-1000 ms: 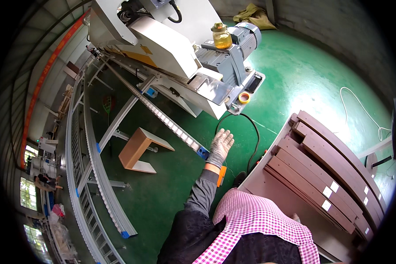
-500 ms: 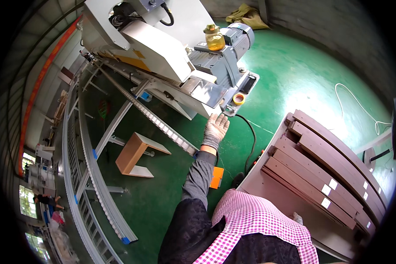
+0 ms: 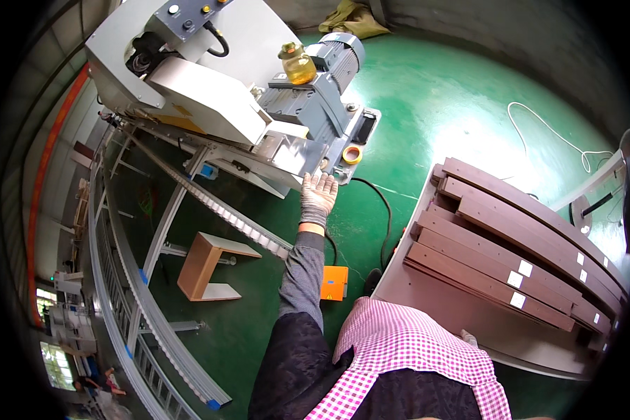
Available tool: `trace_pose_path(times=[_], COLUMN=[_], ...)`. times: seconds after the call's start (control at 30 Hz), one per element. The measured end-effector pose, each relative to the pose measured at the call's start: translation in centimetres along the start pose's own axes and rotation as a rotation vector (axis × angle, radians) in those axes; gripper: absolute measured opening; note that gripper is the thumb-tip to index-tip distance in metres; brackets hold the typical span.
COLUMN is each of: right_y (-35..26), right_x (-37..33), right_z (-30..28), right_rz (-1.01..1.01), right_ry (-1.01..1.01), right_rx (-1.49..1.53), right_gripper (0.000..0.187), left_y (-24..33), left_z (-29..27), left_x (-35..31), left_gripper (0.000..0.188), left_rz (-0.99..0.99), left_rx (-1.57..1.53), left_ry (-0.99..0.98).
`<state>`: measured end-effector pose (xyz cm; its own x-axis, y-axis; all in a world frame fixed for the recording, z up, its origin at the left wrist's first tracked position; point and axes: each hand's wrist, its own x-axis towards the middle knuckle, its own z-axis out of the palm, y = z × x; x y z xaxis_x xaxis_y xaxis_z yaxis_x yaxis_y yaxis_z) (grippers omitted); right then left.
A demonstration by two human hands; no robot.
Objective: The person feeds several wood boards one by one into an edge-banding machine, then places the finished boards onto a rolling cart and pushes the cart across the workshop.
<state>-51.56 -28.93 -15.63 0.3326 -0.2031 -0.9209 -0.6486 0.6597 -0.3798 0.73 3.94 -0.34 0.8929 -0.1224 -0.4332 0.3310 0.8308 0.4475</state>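
Note:
My left hand (image 3: 318, 196), in a light work glove with a grey cuff, reaches forward with its fingers stretched out and holds nothing. Its fingertips are at the near corner of a grey and white machine (image 3: 210, 91); whether they touch it I cannot tell. Just beyond them a roll of yellow tape (image 3: 352, 155) lies on the machine's base. My right hand (image 3: 469, 338), also gloved, barely shows past the checked apron (image 3: 406, 336), beside a stack of brown boards (image 3: 497, 259). The fingers of that hand are mostly hidden.
A jar of yellow liquid (image 3: 298, 66) stands on the machine's motor. Roller rails (image 3: 136, 280) run along the left. An angled wooden piece (image 3: 201, 266) and an orange box (image 3: 334, 283) are low by my left arm. A black cable (image 3: 387, 210) crosses the green floor.
The whole view has shifted, so the machine and my left hand appear farther left. The left hand remains outstretched at the machine's corner. My right hand stays beside the boards.

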Motion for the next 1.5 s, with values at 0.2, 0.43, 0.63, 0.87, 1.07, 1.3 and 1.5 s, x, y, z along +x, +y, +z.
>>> trace_pose_path(times=[0.2,0.43,0.63,0.87,1.07,1.3,1.5], right_y=[4.4,3.3,3.8,9.3,6.6,3.5,-0.7], right_x=[6.0,3.9,3.8,7.5,5.5,-0.6,-1.3], right_z=[-5.1,-4.5,-4.2,-8.5,-7.5,-2.4,1.5], right_rz=[0.125,0.176,0.187,0.057,-0.076,-0.001,-0.207], right_ry=[-0.030,0.032,0.012,0.001,-0.118,0.232,-0.068], right_rx=[0.218,0.155,0.187,0.192,0.174,0.191,0.328], right_gripper=[0.061,0.062,0.061,0.051,0.030,0.041,0.043], left_y=[-0.8,-0.9,-0.7,-2.8,0.3,-2.7,-8.2], left_z=[1.3,1.5,1.9,4.5,0.0,3.3,3.7], left_x=[1.2,2.2,2.8,6.1,10.7,12.8,10.9], left_gripper=[0.067,0.068,0.067,0.062,0.047,0.037,0.047], left_rz=[-0.019,-0.022,-0.026,-0.095,-0.224,-0.195,-0.277], left_rx=[0.020,0.027,0.019,-0.005,0.055,0.053,0.031], left_ry=[-0.008,-0.023,-0.010,0.014,-0.248,0.042,0.112])
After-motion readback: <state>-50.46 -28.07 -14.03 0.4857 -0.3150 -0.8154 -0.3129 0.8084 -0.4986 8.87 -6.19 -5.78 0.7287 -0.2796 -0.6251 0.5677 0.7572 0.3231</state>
